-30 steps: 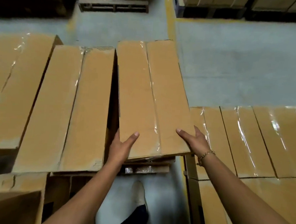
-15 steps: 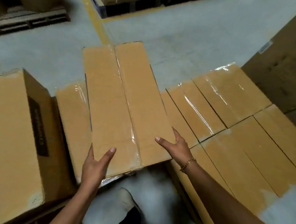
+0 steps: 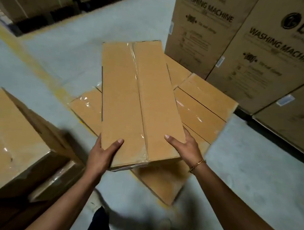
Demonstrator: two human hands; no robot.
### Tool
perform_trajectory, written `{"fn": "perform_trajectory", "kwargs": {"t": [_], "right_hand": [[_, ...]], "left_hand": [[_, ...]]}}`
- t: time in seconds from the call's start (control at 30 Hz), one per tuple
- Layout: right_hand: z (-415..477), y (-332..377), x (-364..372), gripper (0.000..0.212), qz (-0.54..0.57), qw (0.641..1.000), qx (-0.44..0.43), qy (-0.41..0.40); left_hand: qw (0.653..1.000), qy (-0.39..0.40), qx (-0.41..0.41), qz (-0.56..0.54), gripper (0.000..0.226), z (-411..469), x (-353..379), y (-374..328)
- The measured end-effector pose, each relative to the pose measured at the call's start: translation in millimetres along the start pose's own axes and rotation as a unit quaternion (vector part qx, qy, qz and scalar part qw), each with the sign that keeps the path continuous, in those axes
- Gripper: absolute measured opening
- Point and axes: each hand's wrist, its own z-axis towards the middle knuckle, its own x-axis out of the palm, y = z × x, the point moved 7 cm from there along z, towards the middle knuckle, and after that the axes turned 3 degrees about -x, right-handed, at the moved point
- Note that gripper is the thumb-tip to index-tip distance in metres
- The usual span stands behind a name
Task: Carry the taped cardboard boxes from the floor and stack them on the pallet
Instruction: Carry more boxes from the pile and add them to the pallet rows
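I hold a long flat taped cardboard box lengthwise in front of me, clear tape running down its middle seam. My left hand grips its near left corner with the thumb on top. My right hand, with a gold bracelet at the wrist, grips the near right corner the same way. The box hangs above a layer of similar taped boxes lying side by side low on the floor. Whatever they rest on is hidden beneath them.
Tall washing machine cartons stand right behind the low stack. More cardboard boxes sit at my left. A yellow floor line crosses the grey concrete. Stacked cartons on dark pallets line the far left.
I have turned to the right with the box in both hands, away from the floor boxes at the left. The low layer of boxes and the washing machine cartons have come into view.
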Motion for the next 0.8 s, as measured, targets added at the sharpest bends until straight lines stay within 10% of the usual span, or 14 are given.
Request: {"fn": "perform_trajectory", "kwargs": {"t": [0.13, 0.27, 0.47, 0.8], "right_hand": [[-23.5, -39.4, -107.1, 0.050, 0.010, 0.999, 0.020, -0.039], [-32.2, -73.7, -187.4, 0.066, 0.002, 0.996, 0.045, -0.075], [-13.0, -105.3, -264.3, 0.058, -0.010, 0.995, 0.053, -0.087], [114.2, -153.7, -352.9, 0.053, -0.018, 0.998, 0.054, -0.018]], "left_hand": [[0.998, 0.053, 0.007, 0.025, 0.093, -38.2, 100.0, -23.9], [0.996, 0.088, 0.010, 0.032, 0.055, -68.9, 180.2, -48.4], [0.992, 0.123, 0.012, 0.019, 0.058, -75.2, 267.4, -69.5], [0.995, 0.082, -0.050, 0.014, 0.104, -27.0, 395.3, -84.3]]}}
